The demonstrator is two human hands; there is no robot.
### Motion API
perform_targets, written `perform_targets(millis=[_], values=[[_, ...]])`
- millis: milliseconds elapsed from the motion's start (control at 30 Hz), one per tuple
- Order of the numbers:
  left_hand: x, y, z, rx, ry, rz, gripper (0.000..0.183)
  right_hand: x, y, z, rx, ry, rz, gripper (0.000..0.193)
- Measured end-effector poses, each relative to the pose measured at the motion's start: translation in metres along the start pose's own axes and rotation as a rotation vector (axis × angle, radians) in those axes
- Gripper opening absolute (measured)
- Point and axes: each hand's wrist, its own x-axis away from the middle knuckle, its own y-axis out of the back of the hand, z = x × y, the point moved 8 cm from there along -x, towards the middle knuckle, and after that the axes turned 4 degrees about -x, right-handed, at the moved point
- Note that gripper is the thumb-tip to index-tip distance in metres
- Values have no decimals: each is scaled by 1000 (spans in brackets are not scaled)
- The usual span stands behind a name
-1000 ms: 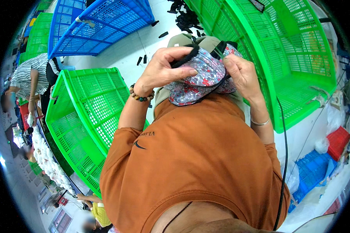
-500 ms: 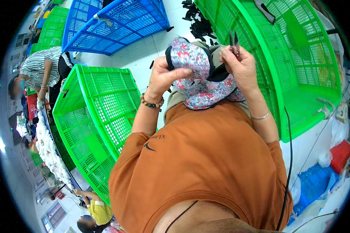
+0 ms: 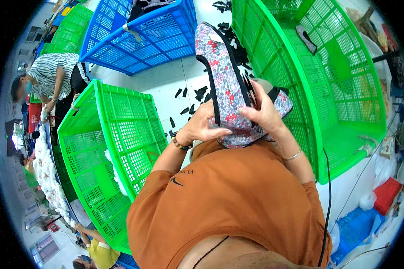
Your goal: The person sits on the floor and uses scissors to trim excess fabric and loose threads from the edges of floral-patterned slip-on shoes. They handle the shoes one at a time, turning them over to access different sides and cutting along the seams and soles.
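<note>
A floral fabric slipper upper (image 3: pixel 222 71) with black edging stands raised over my lap, its long side stretching away from me. My left hand (image 3: pixel 199 124) is closed on its near left edge, thumb along the cloth. Against its right side is my right hand (image 3: pixel 265 112), thumb pressed on the fabric. Dark, narrow-bladed thread snips (image 3: pixel 248 85) stick up from the right hand's fingers; their handles are hidden. More floral cloth with black edging (image 3: pixel 283 105) shows to the right of that hand, by my knee; whether it is joined to the upper, I cannot tell.
Green mesh crates stand at my left (image 3: pixel 132 130) and right (image 3: pixel 287 67); the right one holds a similar edged piece (image 3: pixel 306 39). A blue crate (image 3: pixel 161 38) with dark pieces stands ahead. Black scraps (image 3: pixel 202 93) litter the floor. A person in stripes (image 3: pixel 58 74) bends at far left.
The floral upper was bunched and folded; now it stands stretched out lengthwise. Both hands have come nearer my body, and the right hand has moved from beside the piece onto it.
</note>
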Motion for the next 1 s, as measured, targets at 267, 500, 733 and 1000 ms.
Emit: perform_targets(millis=[267,500,733,1000], values=[[-8,53,37,545,234,-591,55,14,-38,15,709,363,-34,91],[0,70,12,414,180,-464,42,20,-25,31,734,533,-56,30],[11,62,5,104,205,-347,48,1,5,56,485,486,-246,20],[19,47,25,868,153,-260,89,-9,0,80,558,552,-214,24]])
